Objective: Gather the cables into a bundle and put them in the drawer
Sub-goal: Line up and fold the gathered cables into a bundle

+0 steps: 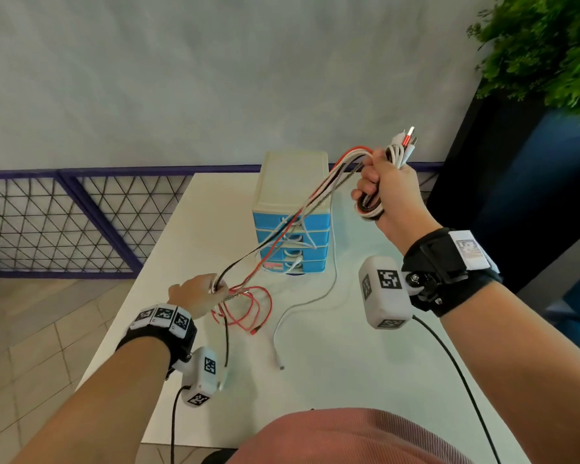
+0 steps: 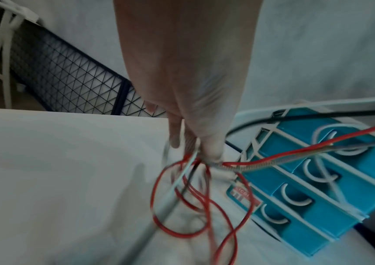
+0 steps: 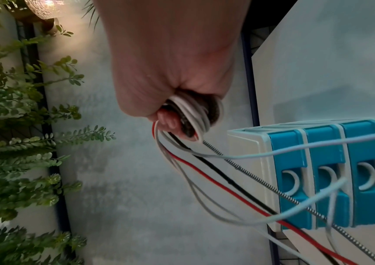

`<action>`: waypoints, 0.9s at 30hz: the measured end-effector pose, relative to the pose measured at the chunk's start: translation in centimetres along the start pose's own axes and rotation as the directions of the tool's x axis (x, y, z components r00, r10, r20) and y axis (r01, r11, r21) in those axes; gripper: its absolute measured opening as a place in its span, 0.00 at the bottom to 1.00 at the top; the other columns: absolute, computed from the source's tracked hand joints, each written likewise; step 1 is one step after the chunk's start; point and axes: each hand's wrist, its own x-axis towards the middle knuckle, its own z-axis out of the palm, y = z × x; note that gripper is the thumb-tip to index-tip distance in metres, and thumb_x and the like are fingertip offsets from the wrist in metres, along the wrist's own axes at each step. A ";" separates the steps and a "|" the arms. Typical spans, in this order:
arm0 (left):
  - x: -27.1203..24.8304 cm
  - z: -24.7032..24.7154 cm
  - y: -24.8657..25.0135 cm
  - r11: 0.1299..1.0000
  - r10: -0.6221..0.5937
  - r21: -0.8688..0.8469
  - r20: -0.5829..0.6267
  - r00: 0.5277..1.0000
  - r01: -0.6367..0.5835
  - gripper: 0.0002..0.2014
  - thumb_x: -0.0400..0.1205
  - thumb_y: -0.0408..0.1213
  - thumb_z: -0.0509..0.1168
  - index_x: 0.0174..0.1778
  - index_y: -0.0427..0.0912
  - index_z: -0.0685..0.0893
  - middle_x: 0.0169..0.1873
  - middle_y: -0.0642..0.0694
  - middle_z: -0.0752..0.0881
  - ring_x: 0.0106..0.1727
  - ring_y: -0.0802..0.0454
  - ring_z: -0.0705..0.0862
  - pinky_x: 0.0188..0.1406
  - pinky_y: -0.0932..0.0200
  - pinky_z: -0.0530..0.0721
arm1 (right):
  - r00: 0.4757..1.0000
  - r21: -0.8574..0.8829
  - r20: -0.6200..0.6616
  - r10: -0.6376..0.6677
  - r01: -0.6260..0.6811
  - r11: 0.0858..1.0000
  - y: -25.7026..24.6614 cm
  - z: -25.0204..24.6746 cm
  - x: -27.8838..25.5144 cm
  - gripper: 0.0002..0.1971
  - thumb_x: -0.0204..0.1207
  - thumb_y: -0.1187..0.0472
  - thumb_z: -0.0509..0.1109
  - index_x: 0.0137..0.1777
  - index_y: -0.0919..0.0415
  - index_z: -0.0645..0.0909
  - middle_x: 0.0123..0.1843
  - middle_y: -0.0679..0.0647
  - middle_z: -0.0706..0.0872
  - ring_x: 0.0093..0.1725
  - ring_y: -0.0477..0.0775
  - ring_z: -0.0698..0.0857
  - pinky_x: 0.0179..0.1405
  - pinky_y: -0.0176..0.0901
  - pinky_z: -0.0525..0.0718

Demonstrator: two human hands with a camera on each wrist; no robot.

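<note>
From the head camera, the right hand (image 1: 387, 182) is raised above the white tabletop (image 1: 365, 363), its fingers wrapped tight around a coiled bunch of cables (image 1: 295, 216) in red, white, black and a metal-spring-sheathed one, with several plugs sticking up past the thumb side. From that fist the strands run down and to the left, crossing in front of the small plastic drawer cabinet with blue fronts and a cream top (image 1: 293, 182), to the left hand (image 1: 200, 294), which is lower and near the table, fingers closed around the same strands. Below the left hand the loose ends trail onto the table: red loops, a black tail and a long white cable (image 1: 307, 298) curving toward the near edge. All four drawers appear pushed in. In the left wrist view, the left hand (image 2: 188, 100) points down, fingertips (image 2: 213, 152) pinching the strands together; red loops (image 2: 181, 206) hang blurred beneath, and the spring-sheathed and red strands lead off to the right over the blue drawer fronts (image 2: 318, 188). In the right wrist view, the right hand (image 3: 170, 71) is clenched round the coil (image 3: 195, 114) of white and dark turns, from which red, black, white and spring-sheathed strands fan out in front of the drawer cabinet (image 3: 318, 161). Green foliage (image 3: 11, 143) fills the left edge.
</note>
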 end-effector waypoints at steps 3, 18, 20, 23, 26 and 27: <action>0.3 0.5 -1.3 0.981 -0.091 0.178 0.088 0.992 0.074 0.12 0.80 0.53 0.62 0.52 0.49 0.76 0.48 0.50 0.85 0.56 0.44 0.83 0.64 0.47 0.73 | 1.000 0.005 0.017 -0.012 0.012 1.000 -0.2 -0.1 0.1 0.14 0.87 0.59 0.58 0.38 0.58 0.73 0.22 0.47 0.68 0.20 0.45 0.65 0.23 0.39 0.74; -4.1 -8.6 15.8 0.651 0.537 -0.607 -0.055 0.842 -0.456 0.25 0.77 0.62 0.57 0.57 0.47 0.81 0.48 0.56 0.87 0.50 0.64 0.84 0.52 0.72 0.79 | 0.729 -0.624 0.476 0.492 -0.114 0.773 3.0 1.9 -3.2 0.10 0.85 0.62 0.61 0.42 0.62 0.73 0.26 0.49 0.72 0.23 0.45 0.69 0.23 0.39 0.77; -4.3 -9.0 16.4 0.659 0.553 -0.638 0.052 0.832 -0.398 0.27 0.72 0.66 0.59 0.43 0.43 0.82 0.28 0.49 0.82 0.30 0.54 0.82 0.35 0.68 0.81 | 0.721 -0.625 0.486 0.494 -0.108 0.773 2.2 1.7 -3.2 0.10 0.86 0.62 0.61 0.41 0.61 0.72 0.26 0.50 0.71 0.23 0.45 0.69 0.23 0.38 0.76; -4.2 -9.3 15.7 0.645 0.501 -0.724 0.159 0.851 -0.245 0.24 0.73 0.64 0.62 0.31 0.44 0.82 0.19 0.50 0.69 0.18 0.57 0.66 0.20 0.66 0.71 | 0.733 -0.598 0.474 0.488 -0.138 0.789 1.3 0.4 -2.8 0.06 0.85 0.63 0.62 0.49 0.64 0.77 0.28 0.50 0.74 0.24 0.45 0.71 0.25 0.38 0.77; -4.6 -9.6 15.8 0.621 0.497 -0.775 0.279 0.822 -0.112 0.22 0.72 0.61 0.57 0.30 0.43 0.76 0.16 0.55 0.63 0.17 0.58 0.59 0.21 0.65 0.63 | 0.741 -0.605 0.458 0.490 -0.145 0.783 1.5 -0.5 -2.5 0.06 0.84 0.64 0.63 0.53 0.66 0.80 0.31 0.50 0.78 0.27 0.46 0.74 0.27 0.38 0.78; -4.7 -9.7 15.8 0.612 0.501 -0.788 0.317 0.806 -0.071 0.23 0.72 0.63 0.55 0.32 0.43 0.74 0.17 0.54 0.63 0.18 0.58 0.59 0.23 0.63 0.64 | 0.740 -0.610 0.460 0.491 -0.139 0.780 1.6 -0.7 -2.5 0.06 0.84 0.64 0.64 0.53 0.66 0.80 0.32 0.51 0.79 0.28 0.47 0.74 0.27 0.39 0.78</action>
